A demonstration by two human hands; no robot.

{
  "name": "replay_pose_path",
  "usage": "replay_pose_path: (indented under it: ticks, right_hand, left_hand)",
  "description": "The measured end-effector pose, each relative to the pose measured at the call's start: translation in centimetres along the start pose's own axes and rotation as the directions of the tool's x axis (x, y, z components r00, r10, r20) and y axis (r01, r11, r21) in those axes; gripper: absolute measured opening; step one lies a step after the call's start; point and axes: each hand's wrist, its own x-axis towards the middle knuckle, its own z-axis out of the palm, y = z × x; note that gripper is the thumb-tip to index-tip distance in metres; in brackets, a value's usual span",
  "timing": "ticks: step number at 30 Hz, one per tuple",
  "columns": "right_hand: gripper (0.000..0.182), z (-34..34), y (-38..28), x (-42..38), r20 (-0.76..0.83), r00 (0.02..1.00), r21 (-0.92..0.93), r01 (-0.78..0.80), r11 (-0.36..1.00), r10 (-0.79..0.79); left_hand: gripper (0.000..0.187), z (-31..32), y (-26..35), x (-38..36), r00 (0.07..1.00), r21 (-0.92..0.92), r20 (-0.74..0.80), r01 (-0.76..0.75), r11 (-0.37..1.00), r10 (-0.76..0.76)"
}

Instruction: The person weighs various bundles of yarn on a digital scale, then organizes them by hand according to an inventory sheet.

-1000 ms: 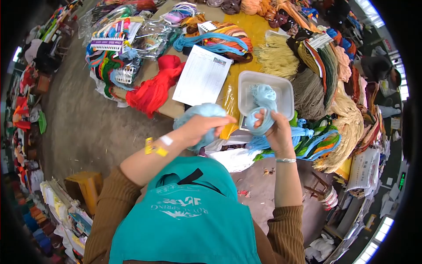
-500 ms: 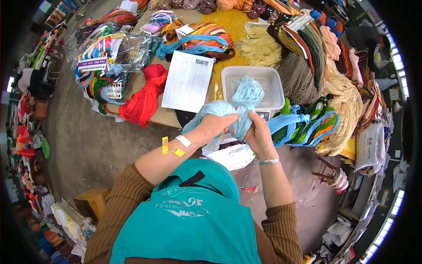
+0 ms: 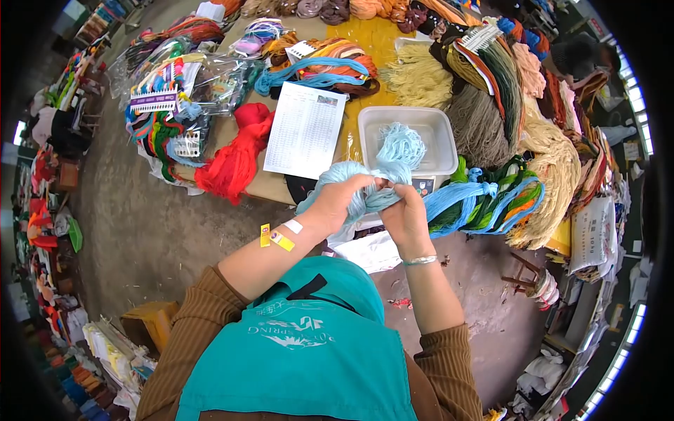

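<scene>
Two bare hands are shown, close together at the near edge of the surface (image 3: 272, 184). Both are closed on one length of pale blue, soft yarn (image 3: 333, 184). The left hand (image 3: 342, 200) is clamped on the yarn with the thumb toward the right hand (image 3: 406, 214); the right hand is pinched on the yarn from the other side. Any contact between the fingertips cannot be determined.

One translucent white, rectangular plastic container (image 3: 437, 137) is positioned just beyond the hands. One loose pale blue yarn bunch (image 3: 401, 147) is contained in it, and the held yarn is located at its near rim. Whether the two portions are joined is hidden by the hands. One small dark panel (image 3: 423, 184) is partly exposed at the near side of the container.

One white printed paper sheet (image 3: 304, 130) is laid flat to the left of the container. One bright red yarn bundle (image 3: 242, 151) is placed left of the sheet. One bundle of green, blue and orange yarn (image 3: 484, 202) is located at the near right of the container, and one pale yellow yarn bundle (image 3: 419, 74) is located beyond it.

Three stickers, one white and two yellow, are attached to the left forearm (image 3: 256, 263). One silver-coloured bracelet (image 3: 421, 260) is worn on the right wrist.
</scene>
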Motion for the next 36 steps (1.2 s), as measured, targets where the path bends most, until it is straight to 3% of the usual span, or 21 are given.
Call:
replay_pose_path:
  ticks: [1,2,4,6,7,9,10,11,12,13,14,16,18,21,23,26,28,31,32,34,36]
  right_hand:
    - [0.021,-0.6,0.1,0.3,0.001,1.0,-0.001,0.0,1.0,0.0]
    - [0.021,-1.4,0.2,0.7,0.091,0.994,0.09,-0.07,0.993,0.062]
    - [0.021,-2.7,-0.1,1.1,0.187,0.976,0.171,-0.146,0.974,0.114]
    - [0.024,-2.2,-0.9,0.8,0.131,0.978,-0.02,-0.159,0.987,0.16]
    - [0.024,-1.8,-1.6,0.7,0.132,0.978,-0.021,-0.158,0.987,0.159]
    - [0.016,0.3,-3.6,0.6,0.057,0.998,-0.352,0.043,0.935,-0.025]
    - [0.011,-2.4,-5.5,2.6,0.186,0.982,-0.266,0.072,0.961,-0.023]
    - [0.01,-1.6,-8.2,2.8,0.082,0.983,-0.363,0.183,0.913,-0.165]
    - [0.011,-2.0,-11.4,3.6,0.215,0.955,-0.321,0.265,0.909,-0.202]
    - [0.01,-0.9,-14.5,3.6,0.151,0.95,-0.31,0.307,0.9,-0.272]
    - [0.011,-0.1,-17.6,3.6,0.201,0.931,-0.207,0.343,0.916,-0.303]
    - [0.012,3.4,-22.8,1.8,0.156,0.843,-0.225,0.537,0.813,-0.514]
    - [0.012,5.0,-28.4,1.1,0.344,0.751,-0.139,0.635,0.76,-0.564]
    - [0.032,9.4,-33.2,-1.4,0.271,0.623,-0.188,0.782,0.595,-0.734]
    - [0.033,11.3,-36.1,-2.3,0.382,0.546,-0.196,0.836,0.512,-0.746]
    - [0.031,14.1,-39.6,-2.8,0.443,0.459,-0.138,0.883,0.448,-0.77]
    - [0.03,16.3,-40.6,-3.3,0.45,0.441,-0.12,0.892,0.437,-0.776]
    - [0.02,19.5,-41.1,-4.3,0.465,0.368,-0.157,0.929,0.334,-0.805]
    - [0.018,19.6,-42.6,-4.0,0.552,0.38,-0.076,0.909,0.409,-0.742]
    - [0.024,20.7,-43.4,-4.0,0.642,0.378,-0.005,0.872,0.489,-0.667]
    - [0.032,22.9,-40.9,-5.3,0.567,0.348,-0.097,0.928,0.359,-0.747]
  left_hand:
    - [0.013,-0.4,0.0,0.1,0.986,-0.239,0.051,0.164,0.957,-0.157]
    - [0.014,-0.8,0.2,0.0,0.983,-0.345,0.097,0.18,0.921,-0.155]
    - [0.013,-1.3,0.4,-0.1,0.972,-0.374,0.17,0.215,0.902,-0.162]
    - [0.013,-1.9,0.6,-0.3,0.956,-0.4,0.242,0.252,0.881,-0.164]
    - [0.014,-2.3,0.5,-0.3,0.959,-0.305,0.248,0.213,0.928,-0.138]
    - [0.019,-2.6,1.2,-0.8,0.968,-0.178,0.234,0.133,0.975,-0.09]
    - [0.02,-3.3,1.6,-1.0,0.972,-0.206,0.228,0.108,0.973,-0.059]
    - [0.022,-4.2,2.0,-1.4,0.974,-0.233,0.223,0.083,0.969,-0.03]
    - [0.026,-4.7,2.8,-2.1,0.982,-0.216,0.19,0.054,0.975,-0.012]
    - [0.024,-6.2,3.3,-2.7,0.977,-0.29,0.215,0.048,0.956,0.016]
    - [0.024,-8.1,3.8,-3.5,0.971,-0.362,0.236,0.045,0.931,0.045]
    - [0.026,-11.4,5.3,-6.3,0.966,-0.489,0.244,0.049,0.871,0.083]
    - [0.028,-14.5,7.0,-10.4,0.995,-0.459,0.026,-0.069,0.886,0.092]
    - [0.024,-22.8,7.3,-16.7,0.979,-0.529,-0.074,-0.202,0.824,0.192]
    - [0.023,-28.1,7.0,-21.6,0.946,-0.536,-0.239,-0.317,0.782,0.219]
    - [0.02,-36.1,5.5,-29.2,0.784,-0.408,-0.587,-0.504,0.761,0.204]
    - [0.016,-42.6,3.7,-34.5,0.677,-0.389,-0.72,-0.576,0.719,0.152]
    - [0.014,-44.9,2.5,-39.3,0.22,-0.098,-0.974,-0.608,0.788,0.049]
    - [0.014,-44.9,2.2,-40.4,0.069,0.002,-0.996,-0.578,0.816,0.051]
    - [0.017,-51.4,-0.5,-45.0,0.092,-0.026,-0.995,-0.638,0.77,0.042]
    - [0.017,-53.0,-1.5,-47.0,0.039,0.046,-0.995,-0.659,0.751,0.095]
